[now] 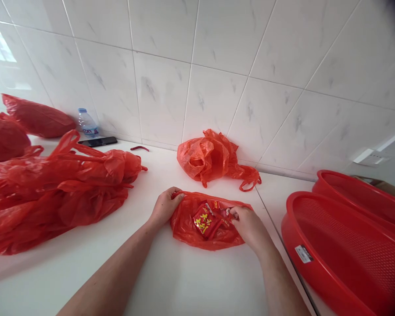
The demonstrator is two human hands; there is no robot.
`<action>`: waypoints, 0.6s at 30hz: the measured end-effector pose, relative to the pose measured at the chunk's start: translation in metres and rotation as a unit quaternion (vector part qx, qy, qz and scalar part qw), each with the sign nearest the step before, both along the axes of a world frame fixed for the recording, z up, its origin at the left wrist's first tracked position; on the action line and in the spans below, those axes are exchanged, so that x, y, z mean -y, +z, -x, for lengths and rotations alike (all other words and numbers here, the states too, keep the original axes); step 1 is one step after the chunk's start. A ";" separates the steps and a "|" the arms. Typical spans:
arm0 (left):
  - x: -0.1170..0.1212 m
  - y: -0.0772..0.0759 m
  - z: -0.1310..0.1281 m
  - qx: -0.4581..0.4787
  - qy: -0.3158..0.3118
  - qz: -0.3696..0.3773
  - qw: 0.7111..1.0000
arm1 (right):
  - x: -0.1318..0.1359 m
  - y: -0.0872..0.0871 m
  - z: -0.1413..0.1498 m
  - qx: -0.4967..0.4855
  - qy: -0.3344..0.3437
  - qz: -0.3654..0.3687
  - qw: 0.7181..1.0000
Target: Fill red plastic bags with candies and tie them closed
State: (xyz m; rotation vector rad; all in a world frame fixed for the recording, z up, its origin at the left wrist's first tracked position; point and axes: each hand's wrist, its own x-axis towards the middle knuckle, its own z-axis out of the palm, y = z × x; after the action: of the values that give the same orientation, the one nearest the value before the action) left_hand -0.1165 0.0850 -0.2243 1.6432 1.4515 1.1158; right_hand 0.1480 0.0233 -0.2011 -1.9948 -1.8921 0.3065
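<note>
A red plastic bag (187,235) lies open on the white table in front of me. Inside it are several small red snack packets (204,220), the nearest printed with yellow characters. My left hand (166,205) grips the bag's left rim between thumb and fingers. Over the right side of the opening, my right hand (248,224) reaches in with its fingers pinched at a red and pink packet (225,212). Its fingertips partly cover that packet. Behind the open bag sits a crumpled red plastic bag (213,153).
A heap of red plastic bags (95,184) covers the left, with filled red bags (39,116) behind. Near the wall are a water bottle (87,123), a black phone (98,141) and a small dark red strip (140,148). Red baskets (296,224) stand on the right.
</note>
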 end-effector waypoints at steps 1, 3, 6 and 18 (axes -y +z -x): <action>0.000 0.000 0.000 -0.001 0.000 -0.002 1.000 | 0.000 -0.002 0.000 0.011 -0.003 0.015 1.000; 0.000 0.001 0.000 -0.001 -0.003 -0.005 1.000 | -0.001 -0.005 0.001 0.018 -0.010 0.030 0.999; 0.001 0.001 0.000 0.003 -0.007 -0.005 1.000 | -0.002 -0.007 0.003 0.005 -0.015 0.034 0.999; 0.000 -0.002 0.001 -0.003 -0.002 0.001 1.000 | -0.006 -0.002 0.009 -0.161 0.018 -0.010 0.987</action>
State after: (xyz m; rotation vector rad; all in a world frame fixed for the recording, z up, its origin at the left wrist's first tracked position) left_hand -0.1175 0.0854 -0.2260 1.6471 1.4523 1.1079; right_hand 0.1391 0.0290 -0.2030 -1.7749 -1.7189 0.5806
